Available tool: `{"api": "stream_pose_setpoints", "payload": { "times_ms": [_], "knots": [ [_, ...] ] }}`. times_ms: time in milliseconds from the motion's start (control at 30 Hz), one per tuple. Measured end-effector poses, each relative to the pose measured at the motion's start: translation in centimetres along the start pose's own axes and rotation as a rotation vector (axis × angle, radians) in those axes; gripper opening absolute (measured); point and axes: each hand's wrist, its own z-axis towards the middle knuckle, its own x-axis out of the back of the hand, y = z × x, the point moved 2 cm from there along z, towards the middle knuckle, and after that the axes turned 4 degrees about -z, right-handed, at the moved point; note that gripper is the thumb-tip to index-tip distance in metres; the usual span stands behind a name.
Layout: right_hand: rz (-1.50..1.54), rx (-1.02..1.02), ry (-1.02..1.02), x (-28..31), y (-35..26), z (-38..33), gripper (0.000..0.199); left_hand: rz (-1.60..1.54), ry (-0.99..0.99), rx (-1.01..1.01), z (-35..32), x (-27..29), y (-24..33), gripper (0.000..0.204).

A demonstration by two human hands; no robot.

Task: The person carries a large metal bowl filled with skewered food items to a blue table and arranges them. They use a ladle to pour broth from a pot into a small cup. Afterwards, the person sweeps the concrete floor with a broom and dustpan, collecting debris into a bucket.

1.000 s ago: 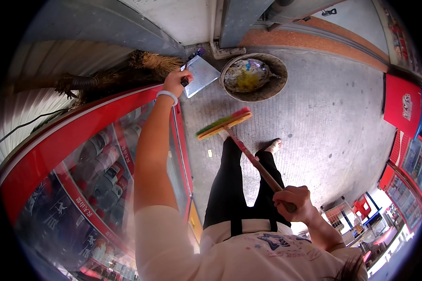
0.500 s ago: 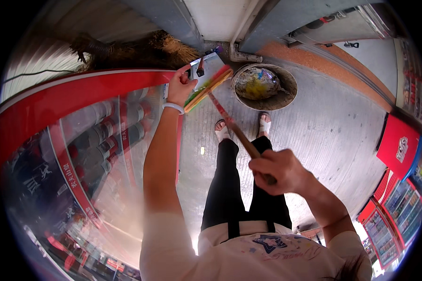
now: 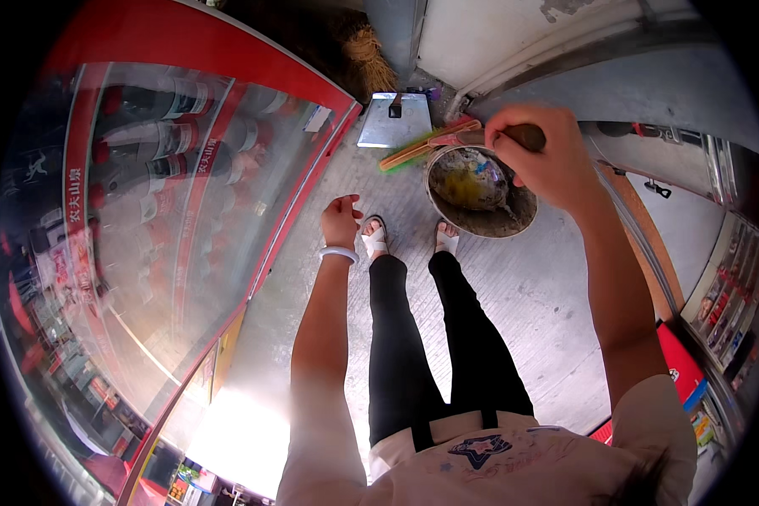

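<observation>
My right hand point(image 3: 541, 152) is wrapped round the wooden handle of a broom point(image 3: 417, 150); the handle's round end points up at me. The broom head, a long strip edged in green, yellow and red, lies beside the rim of a round bucket point(image 3: 527, 221). Inside the bucket is a bulging bag point(image 3: 472, 187) with yellow and blue patches. My left hand point(image 3: 341, 223), with a pale bangle at the wrist, hangs above the floor, its fingers loosely bent and holding nothing. Left of the broom head stands a silver metal dustpan point(image 3: 394, 131) with a dark handle.
A red-framed glass drinks fridge point(image 3: 185, 152) with rows of bottles fills the left side. Straw bristles point(image 3: 367, 59) stand in the far corner by the wall. Grey concrete floor point(image 3: 497, 295) lies around my sandalled feet. Shelves point(image 3: 725, 278) line the right edge.
My right hand has moved up and forward with the broom, swinging its head right to the bucket. My left hand has drawn back from beside the dustpan. The view has turned.
</observation>
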Motion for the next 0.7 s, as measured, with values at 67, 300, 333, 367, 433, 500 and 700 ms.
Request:
{"api": "stream_pose_setpoints", "payload": {
  "times_ms": [67,300,333,367,433,500,700],
  "knots": [
    [-0.008,0.104,0.039,-0.1,1.4,-0.5,0.01,0.226,0.018,0.108,1.5,-1.4,-2.0,0.042],
    [0.051,0.355,0.354,1.0,7.6,-0.1,0.025,0.543,0.086,-0.063,11.8,-6.1,-14.1,0.033],
    [0.093,0.413,0.39,1.0,8.3,0.5,0.029,0.459,0.071,-0.02,13.5,-6.7,-14.5,0.032],
    [0.137,0.474,0.423,0.5,8.8,1.1,0.032,0.373,0.058,0.02,14.8,-7.0,-15.2,0.03],
    [0.383,0.523,0.345,-1.2,10.2,1.8,0.044,0.46,-0.016,0.021,15.8,-8.6,-10.6,0.029],
    [0.555,0.654,0.169,-3.3,10.7,3.2,0.047,0.465,0.052,-0.001,18.0,-8.9,-10.7,0.031],
    [0.667,0.945,-0.014,-7.3,8.1,3.0,0.048,0.437,0.443,-0.333,27.4,-10.9,-10.5,0.02]
  ]
}}
